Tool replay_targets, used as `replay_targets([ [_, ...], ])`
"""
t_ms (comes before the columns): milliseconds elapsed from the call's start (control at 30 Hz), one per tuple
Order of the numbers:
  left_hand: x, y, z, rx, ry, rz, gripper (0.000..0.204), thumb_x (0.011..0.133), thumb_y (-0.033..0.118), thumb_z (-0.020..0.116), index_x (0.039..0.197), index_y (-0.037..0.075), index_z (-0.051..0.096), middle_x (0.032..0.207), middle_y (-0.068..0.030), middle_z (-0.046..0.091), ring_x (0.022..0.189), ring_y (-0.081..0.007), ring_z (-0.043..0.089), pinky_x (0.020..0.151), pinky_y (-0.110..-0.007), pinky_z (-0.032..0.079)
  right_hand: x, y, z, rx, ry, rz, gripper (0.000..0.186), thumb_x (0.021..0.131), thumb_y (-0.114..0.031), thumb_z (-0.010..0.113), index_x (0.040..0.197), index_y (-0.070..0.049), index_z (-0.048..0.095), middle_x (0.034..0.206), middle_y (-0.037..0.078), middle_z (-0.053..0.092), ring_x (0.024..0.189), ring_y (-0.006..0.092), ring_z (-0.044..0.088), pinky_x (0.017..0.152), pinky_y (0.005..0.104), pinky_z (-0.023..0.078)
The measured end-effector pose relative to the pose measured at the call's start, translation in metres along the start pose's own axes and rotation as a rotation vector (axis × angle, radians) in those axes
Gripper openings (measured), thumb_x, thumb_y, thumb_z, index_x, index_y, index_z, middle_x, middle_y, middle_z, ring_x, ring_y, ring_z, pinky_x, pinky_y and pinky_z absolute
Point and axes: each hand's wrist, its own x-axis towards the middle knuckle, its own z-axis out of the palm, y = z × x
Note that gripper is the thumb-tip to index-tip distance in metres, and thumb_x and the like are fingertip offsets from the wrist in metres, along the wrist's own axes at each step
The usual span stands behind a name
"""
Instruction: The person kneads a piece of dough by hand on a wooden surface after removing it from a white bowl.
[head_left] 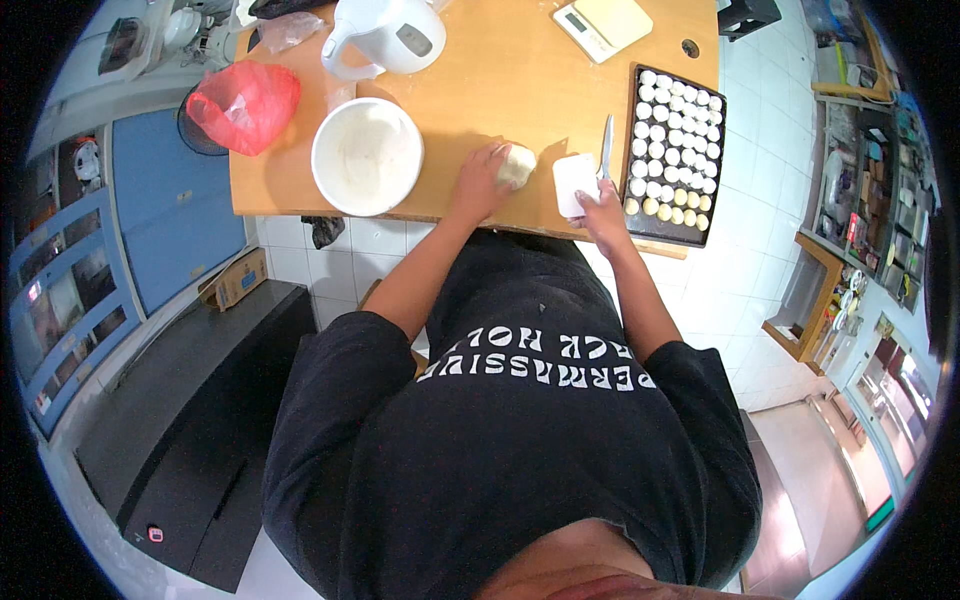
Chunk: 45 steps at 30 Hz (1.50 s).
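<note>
My left hand (482, 183) is curled around the side of a pale lump of dough (517, 167) that rests on the wooden table (470, 90). In my right hand (602, 217) is a white rectangular piece (575, 182), which looks like a dough scraper, gripped at its lower right corner near the table's front edge. A knife (607, 140) lies just beyond that hand, its blade pointing away from me. To the right, a black baking tray (676, 235) carries rows of small round dough balls, mostly white, with yellower ones toward the near end.
A large white bowl (410, 160) stands left of my left hand. Behind it is a white electric kettle (385, 35). A red plastic bag (245, 108) sits at the table's left end, and a pale yellow kitchen scale (605, 25) at the back right.
</note>
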Motion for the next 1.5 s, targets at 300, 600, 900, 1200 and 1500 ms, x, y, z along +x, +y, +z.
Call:
replay_targets([
  [300, -0.029, 0.046, -0.017, -0.053, -0.01, -0.207, 0.082, 0.076, 0.026, 0.086, 0.148, 0.008, 0.051, 0.14, -0.0205, 0.056, 0.132, -0.0409, 0.05, 0.109, -0.052, 0.043, 0.012, 0.001, 0.045, -0.828, 0.14, -0.434, 0.049, 0.1, -0.02, 0.056, 0.142, 0.005, 0.048, 0.119, 0.034, 0.067, 0.106, 0.0501, 0.066, 0.096, 0.0548, 0.05],
  [600, -0.016, 0.007, -0.003, -0.104, 0.052, 0.039, 0.077, 0.075, 0.009, 0.085, 0.145, 0.01, 0.054, 0.147, -0.0124, 0.055, 0.131, -0.0359, 0.054, 0.109, -0.044, 0.049, 0.031, 0.015, 0.076, -1.371, -0.113, -0.554, 0.055, 0.101, -0.017, 0.047, 0.151, 0.008, 0.04, 0.107, 0.03, 0.071, 0.091, 0.0428, 0.072, 0.082, 0.0549, 0.057],
  [900, -0.01, 0.005, -0.014, -0.177, 0.009, -0.004, 0.075, 0.074, 0.006, 0.085, 0.144, 0.004, 0.056, 0.147, -0.0182, 0.056, 0.134, -0.0392, 0.053, 0.114, -0.045, 0.045, 0.05, 0.011, 0.103, -1.383, -0.166, -0.569, 0.048, 0.1, -0.011, 0.047, 0.145, 0.006, 0.046, 0.101, 0.025, 0.073, 0.09, 0.042, 0.073, 0.078, 0.0537, 0.057],
  [1200, -0.01, 0.003, -0.002, -0.134, 0.09, -0.035, 0.069, 0.072, 0.008, 0.086, 0.136, 0.005, 0.062, 0.14, -0.0143, 0.061, 0.126, -0.036, 0.058, 0.108, -0.044, 0.049, 0.064, 0.001, 0.107, -1.262, -0.138, -0.576, 0.049, 0.099, -0.009, 0.049, 0.145, 0.006, 0.045, 0.098, 0.027, 0.072, 0.087, 0.0442, 0.072, 0.077, 0.0557, 0.057],
  [1500, -0.013, 0.002, -0.001, -0.192, 0.033, -0.103, 0.068, 0.077, 0.01, 0.085, 0.14, 0.001, 0.059, 0.141, -0.0203, 0.06, 0.132, -0.0393, 0.054, 0.112, -0.046, 0.045, 0.055, 0.041, 0.096, -1.274, -0.108, -0.405, 0.063, 0.095, -0.009, 0.052, 0.154, 0.008, 0.036, 0.098, 0.026, 0.072, 0.085, 0.0419, 0.071, 0.076, 0.0541, 0.057],
])
